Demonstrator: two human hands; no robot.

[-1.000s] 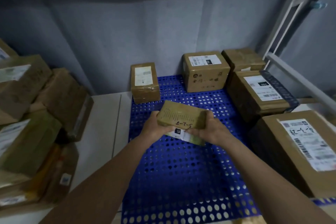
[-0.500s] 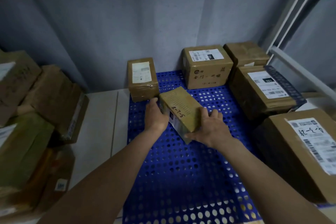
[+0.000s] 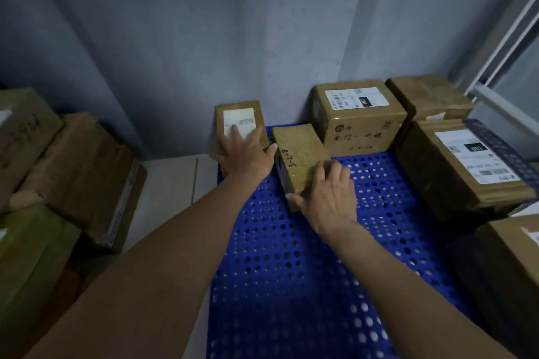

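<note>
A small taped cardboard parcel (image 3: 297, 151) with handwritten digits on top lies on the blue perforated pallet (image 3: 291, 285), between two other boxes by the wall. My right hand (image 3: 329, 195) grips its near end, fingers over the top and thumb on the near left corner. My left hand (image 3: 245, 151) rests with straight fingers on the labelled parcel (image 3: 239, 114) just to its left, at the pallet's back left corner.
A larger labelled box (image 3: 358, 116) stands right of the small parcel against the grey wall. More boxes (image 3: 466, 166) line the pallet's right side, below a white metal rack frame (image 3: 501, 38). A heap of parcels (image 3: 73, 172) lies on the floor at left.
The small parcel was carried forward, turned lengthwise and set down on the pallet near the wall. My left hand let go of it and moved onto the labelled parcel at its left.
</note>
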